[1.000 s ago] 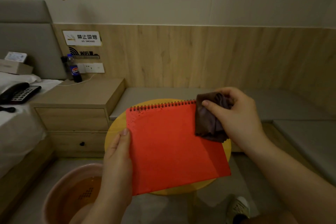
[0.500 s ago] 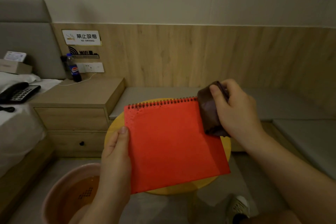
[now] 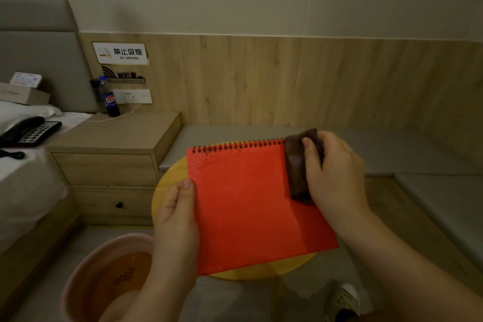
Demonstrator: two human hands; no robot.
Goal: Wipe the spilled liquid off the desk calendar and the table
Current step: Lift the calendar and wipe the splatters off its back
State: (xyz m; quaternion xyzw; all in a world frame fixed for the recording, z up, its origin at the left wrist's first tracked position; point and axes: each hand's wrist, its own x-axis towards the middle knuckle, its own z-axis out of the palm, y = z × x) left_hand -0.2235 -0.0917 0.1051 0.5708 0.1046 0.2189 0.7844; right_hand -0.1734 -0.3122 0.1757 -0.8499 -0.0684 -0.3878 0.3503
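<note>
Your left hand [image 3: 177,219] holds the red desk calendar [image 3: 251,206] by its left edge, centre of frame: thumb on the front face near the upper-left corner, other fingers hidden behind the card, so the grip is pinched on the calendar. Calendar's lifted off & tilted, spiral binding along the top, lower-right corner dipping toward the right. Dark specks of liquid [image 3: 202,158] sit on the face near the binding, upper left of the sheet; rest of the face looks mostly clean, though light's dim.

Your right hand [image 3: 337,178] is closed around a dark brown cloth [image 3: 296,165], right of centre. Cloth is pressed flat on the calendar's upper-right corner, touching the end of the spiral and running down the right edge. Thumb lies over the cloth's top, fingers curled round its far side. So the cloth sits at the opposite end of the sheet from the specks & from your left-hand grip.

Under the calendar, the round yellow worktop [image 3: 167,185] shows at left and along the bottom edge. Can't tell if there's liquid on it. Lower left of frame: pink basin [image 3: 86,269] on the floor w/ brownish water. Left: wooden nightstand [image 3: 112,154], cola bottle [image 3: 109,97] on its back corner. Far left: phone [image 3: 28,131] on the bed. Bottom right: a shoe [image 3: 342,298].
</note>
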